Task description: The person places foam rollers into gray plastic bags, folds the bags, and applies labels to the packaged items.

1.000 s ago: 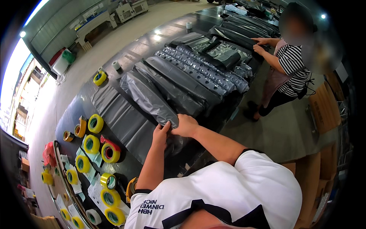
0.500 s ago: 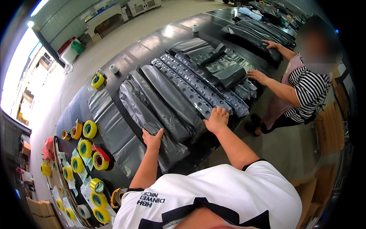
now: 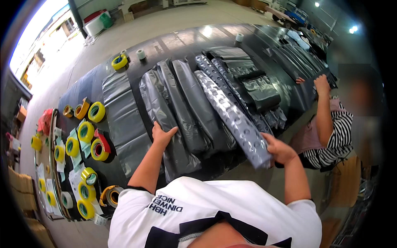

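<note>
My right hand (image 3: 282,149) grips the near end of a long silver plastic bundle with dark round spots (image 3: 231,112). That end is raised past the table edge, while the rest slants back across the table. My left hand (image 3: 163,134) lies on a grey folded plastic bundle (image 3: 159,105), thumb spread away from the fingers. Between the hands lie further grey plastic bundles (image 3: 194,105). Just right of the raised bundle, more spotted silver bundles (image 3: 206,63) lie beside a dark shiny folded plastic stack (image 3: 260,91).
Several yellow tape rolls (image 3: 86,132) and a tape dispenser (image 3: 111,196) line the left side of the black table (image 3: 165,44). Flat grey sheeting (image 3: 122,107) lies nearby. A co-worker in a striped top (image 3: 341,134) stands at the right, handling dark plastic (image 3: 304,82).
My right hand has taken the near end of a spotted silver bundle, lifting it and drawing it right. My left hand stays on the grey bundle. The co-worker's hands moved farther along the table.
</note>
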A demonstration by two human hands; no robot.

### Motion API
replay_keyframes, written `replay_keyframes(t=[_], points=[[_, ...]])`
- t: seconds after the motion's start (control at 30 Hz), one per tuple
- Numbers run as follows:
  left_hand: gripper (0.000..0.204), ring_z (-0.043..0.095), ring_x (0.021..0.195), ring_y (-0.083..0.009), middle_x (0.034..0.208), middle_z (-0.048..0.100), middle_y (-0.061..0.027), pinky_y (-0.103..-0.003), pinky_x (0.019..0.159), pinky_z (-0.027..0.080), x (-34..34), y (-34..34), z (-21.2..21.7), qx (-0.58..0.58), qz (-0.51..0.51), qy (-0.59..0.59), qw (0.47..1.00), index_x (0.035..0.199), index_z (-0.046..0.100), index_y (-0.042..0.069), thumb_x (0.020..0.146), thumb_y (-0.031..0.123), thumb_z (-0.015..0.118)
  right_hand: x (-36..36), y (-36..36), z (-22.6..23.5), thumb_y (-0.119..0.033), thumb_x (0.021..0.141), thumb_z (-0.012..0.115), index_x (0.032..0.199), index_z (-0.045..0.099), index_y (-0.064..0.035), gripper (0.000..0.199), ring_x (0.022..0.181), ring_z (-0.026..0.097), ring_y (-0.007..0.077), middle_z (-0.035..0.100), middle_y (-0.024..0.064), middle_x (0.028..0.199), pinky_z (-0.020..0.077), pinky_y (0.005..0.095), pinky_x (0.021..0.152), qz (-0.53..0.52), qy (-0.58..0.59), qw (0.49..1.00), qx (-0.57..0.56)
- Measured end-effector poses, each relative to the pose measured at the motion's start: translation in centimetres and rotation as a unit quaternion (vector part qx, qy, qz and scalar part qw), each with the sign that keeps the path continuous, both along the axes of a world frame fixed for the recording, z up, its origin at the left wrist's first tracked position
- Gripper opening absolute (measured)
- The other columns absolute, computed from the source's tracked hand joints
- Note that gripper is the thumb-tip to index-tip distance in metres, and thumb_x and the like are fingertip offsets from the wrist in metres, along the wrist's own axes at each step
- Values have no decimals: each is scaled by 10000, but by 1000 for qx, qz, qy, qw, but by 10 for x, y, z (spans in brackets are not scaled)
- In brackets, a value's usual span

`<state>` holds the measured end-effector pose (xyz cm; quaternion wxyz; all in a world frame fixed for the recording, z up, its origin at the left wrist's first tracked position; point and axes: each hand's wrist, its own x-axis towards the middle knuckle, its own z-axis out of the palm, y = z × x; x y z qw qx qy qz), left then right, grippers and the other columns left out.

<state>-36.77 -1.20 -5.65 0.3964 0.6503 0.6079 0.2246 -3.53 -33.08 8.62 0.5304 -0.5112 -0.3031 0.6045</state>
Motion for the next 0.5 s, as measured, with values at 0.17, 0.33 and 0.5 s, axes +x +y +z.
replay_keyframes(t=[0.17,0.33,0.5], points=[[1122,421,1268,-453,1369,390,-308,-469,1079,368,22,4,-7,18,-37,29,999,1432,179,-33,633,388,846,-45,21,-98,-237,781,781,1365,422,-38,713,1047,578,220,584,87,1182,482,375,931,-38,36,977,-205],[1128,416,1266,-468,1384,371,-303,-481,1057,397,35,3,-10,49,-22,24,998,1449,153,-24,640,373,831,-79,-1,-67,-266,666,861,1250,505,18,740,984,598,178,610,85,1127,497,333,870,-74,-107,990,-58],[1133,358,1334,-473,1457,339,-291,-470,1086,361,65,25,-25,42,-96,-4,994,1484,228,-10,673,547,789,-132,-11,-37,-298,631,884,1287,488,18,829,1018,597,180,605,80,1153,487,324,895,-88,-100,991,6]])
